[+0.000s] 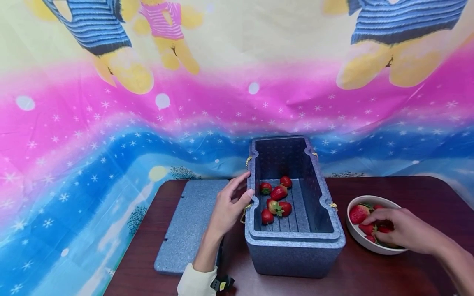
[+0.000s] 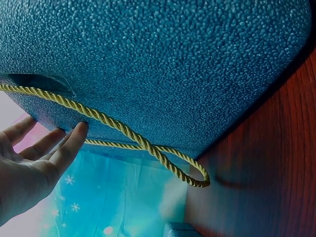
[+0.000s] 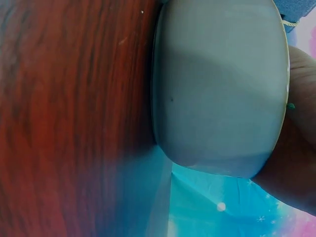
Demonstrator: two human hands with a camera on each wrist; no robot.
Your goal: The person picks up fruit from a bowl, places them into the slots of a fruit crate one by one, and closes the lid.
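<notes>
A grey foam box [image 1: 294,242] stands uncovered on the table, with several strawberries [image 1: 279,192] lying on its ribbed floor toward the left. My left hand [image 1: 229,205] rests against the box's left side, its thumb at the rim. In the left wrist view its straight fingers [image 2: 74,143] touch the outer wall beside a gold rope handle [image 2: 123,129]. My right hand [image 1: 405,230] reaches into a pale round bowl [image 1: 357,242] of strawberries at the right. Its thumb and index finger pinch a strawberry [image 1: 366,229] there. In the right wrist view the bowl wall hides the fingertips.
A flat grey foam lid [image 1: 192,222] lies on the dark wooden table [image 1: 418,271], left of the box. Behind the table hangs a printed cloth [image 1: 222,107] with snowflakes and bears. Short rope loops [image 1: 333,205] stick out at the box's right side.
</notes>
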